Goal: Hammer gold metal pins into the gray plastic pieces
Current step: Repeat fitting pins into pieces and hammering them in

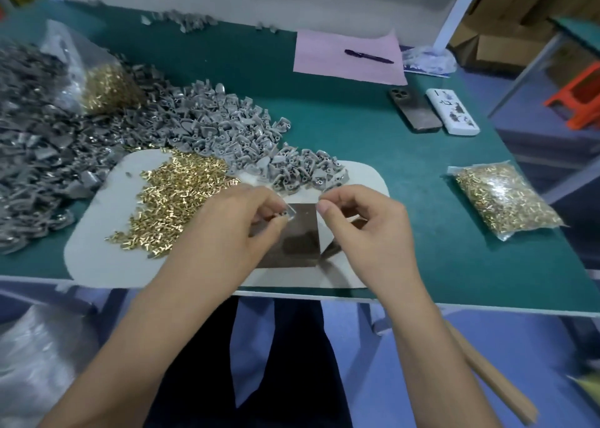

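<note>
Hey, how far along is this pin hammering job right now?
Done: cannot tell; the darker gray heap at far left may be finished pieces, but it is blurred. In hand: the left hand pinches one gray plastic piece over the metal block, the right hand closing in beside it. Left: a big pile of gray pieces, loose gold pins and a full bag of pins.

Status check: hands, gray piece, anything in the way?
Left hand pinches small gray plastic piece over dark metal block. Right hand fingers curled, contents unclear. Nothing blocking.
</note>
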`<action>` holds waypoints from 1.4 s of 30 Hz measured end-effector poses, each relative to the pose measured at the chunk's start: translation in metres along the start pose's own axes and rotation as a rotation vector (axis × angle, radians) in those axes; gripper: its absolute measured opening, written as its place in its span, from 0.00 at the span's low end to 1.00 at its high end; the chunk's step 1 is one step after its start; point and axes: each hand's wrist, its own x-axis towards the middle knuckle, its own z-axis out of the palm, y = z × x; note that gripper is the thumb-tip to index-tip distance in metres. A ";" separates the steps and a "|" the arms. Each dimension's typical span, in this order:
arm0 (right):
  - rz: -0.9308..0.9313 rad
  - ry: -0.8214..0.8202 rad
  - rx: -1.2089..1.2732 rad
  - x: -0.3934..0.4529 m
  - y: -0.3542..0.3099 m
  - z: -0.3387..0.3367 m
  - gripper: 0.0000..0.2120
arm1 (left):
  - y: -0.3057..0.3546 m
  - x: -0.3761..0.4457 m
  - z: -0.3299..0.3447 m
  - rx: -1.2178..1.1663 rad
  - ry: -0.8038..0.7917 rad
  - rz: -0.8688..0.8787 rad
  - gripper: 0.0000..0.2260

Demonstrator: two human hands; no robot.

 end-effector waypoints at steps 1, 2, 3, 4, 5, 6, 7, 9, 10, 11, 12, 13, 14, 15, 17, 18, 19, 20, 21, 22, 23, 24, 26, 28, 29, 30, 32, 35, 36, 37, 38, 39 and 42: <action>-0.019 -0.024 0.006 -0.002 -0.002 0.005 0.07 | -0.006 -0.010 -0.002 -0.022 0.005 -0.006 0.06; -0.036 -0.049 0.000 -0.004 -0.004 0.010 0.07 | -0.012 -0.017 -0.002 -0.033 0.009 -0.011 0.06; -0.050 -0.075 -0.014 -0.006 -0.006 0.015 0.07 | -0.017 -0.021 -0.003 -0.034 0.012 -0.012 0.07; -0.062 -0.102 -0.031 -0.007 -0.007 0.020 0.07 | -0.020 -0.023 -0.003 -0.029 0.014 -0.009 0.07; -0.075 -0.130 -0.054 -0.007 -0.008 0.024 0.07 | -0.022 -0.024 -0.002 -0.022 0.014 -0.003 0.08; -0.092 -0.156 -0.085 -0.008 -0.009 0.028 0.07 | -0.024 -0.024 -0.002 -0.020 0.015 0.005 0.09; -0.110 -0.175 -0.125 -0.009 -0.009 0.031 0.06 | -0.025 -0.025 -0.001 -0.026 0.017 0.007 0.09; -0.142 -0.183 -0.199 -0.010 -0.009 0.036 0.05 | -0.027 -0.024 0.000 -0.060 0.031 -0.006 0.08; -0.146 -0.181 -0.223 -0.011 -0.009 0.037 0.06 | -0.027 -0.024 0.000 -0.076 0.038 -0.015 0.07; -0.142 -0.184 -0.241 -0.012 -0.010 0.038 0.06 | -0.028 -0.024 0.001 -0.089 0.044 -0.021 0.07; -0.134 -0.194 -0.262 -0.013 -0.011 0.038 0.06 | -0.028 -0.025 0.001 -0.101 0.051 -0.028 0.06; -0.131 -0.205 -0.291 -0.014 -0.012 0.038 0.06 | -0.028 -0.025 0.001 -0.114 0.057 -0.035 0.05; -0.135 -0.212 -0.333 -0.014 -0.014 0.039 0.05 | -0.028 -0.025 0.001 -0.122 0.061 -0.040 0.05; -0.145 -0.214 -0.386 -0.014 -0.016 0.039 0.04 | -0.028 -0.025 0.001 -0.125 0.062 -0.044 0.05; -0.160 -0.218 -0.484 -0.014 -0.020 0.039 0.03 | -0.029 -0.025 0.002 -0.134 0.063 -0.057 0.04; -0.159 -0.224 -0.514 -0.014 -0.021 0.039 0.02 | -0.030 -0.026 0.003 -0.143 0.067 -0.064 0.04; -0.156 -0.231 -0.534 -0.014 -0.023 0.039 0.02 | -0.030 -0.026 0.003 -0.152 0.074 -0.070 0.04; -0.155 -0.235 -0.550 -0.013 -0.024 0.039 0.02 | -0.030 -0.026 0.003 -0.155 0.083 -0.073 0.04; -0.161 -0.236 -0.560 -0.014 -0.025 0.040 0.03 | -0.030 -0.026 0.004 -0.152 0.091 -0.073 0.04; -0.169 -0.233 -0.561 -0.014 -0.025 0.041 0.03 | -0.031 -0.026 0.004 -0.148 0.100 -0.073 0.04; -0.171 -0.225 -0.547 -0.015 -0.025 0.041 0.03 | -0.031 -0.026 0.004 -0.144 0.109 -0.071 0.04; -0.164 -0.214 -0.521 -0.017 -0.025 0.042 0.03 | -0.031 -0.026 0.004 -0.144 0.116 -0.070 0.03; -0.148 -0.195 -0.492 -0.020 -0.025 0.043 0.04 | -0.031 -0.027 0.004 -0.152 0.126 -0.069 0.03; -0.167 -0.181 -0.560 -0.021 -0.028 0.044 0.04 | -0.032 -0.027 0.004 -0.171 0.130 -0.065 0.03; -0.192 -0.180 -0.618 -0.022 -0.030 0.043 0.03 | -0.032 -0.027 0.004 -0.176 0.130 -0.061 0.03; -0.228 -0.184 -0.676 -0.021 -0.033 0.043 0.03 | -0.031 -0.028 0.004 -0.175 0.130 -0.054 0.04; -0.302 -0.209 -0.773 -0.019 -0.038 0.043 0.04 | -0.032 -0.027 0.005 -0.157 0.138 -0.039 0.05; -0.298 -0.226 -0.799 -0.015 -0.039 0.041 0.05 | -0.034 -0.027 0.006 -0.145 0.152 -0.039 0.06; -0.277 -0.228 -0.777 -0.014 -0.038 0.039 0.05 | -0.034 -0.027 0.006 -0.148 0.155 -0.040 0.05; -0.264 -0.230 -0.756 -0.015 -0.037 0.039 0.05 | -0.034 -0.028 0.007 -0.148 0.160 -0.043 0.05; -0.262 -0.231 -0.743 -0.015 -0.036 0.039 0.05 | -0.034 -0.029 0.008 -0.147 0.168 -0.044 0.05; -0.261 -0.230 -0.733 -0.015 -0.034 0.039 0.05 | -0.034 -0.030 0.008 -0.146 0.175 -0.043 0.05; -0.206 -0.233 -0.643 -0.013 -0.029 0.039 0.05 | -0.033 -0.030 0.008 -0.159 0.174 -0.045 0.04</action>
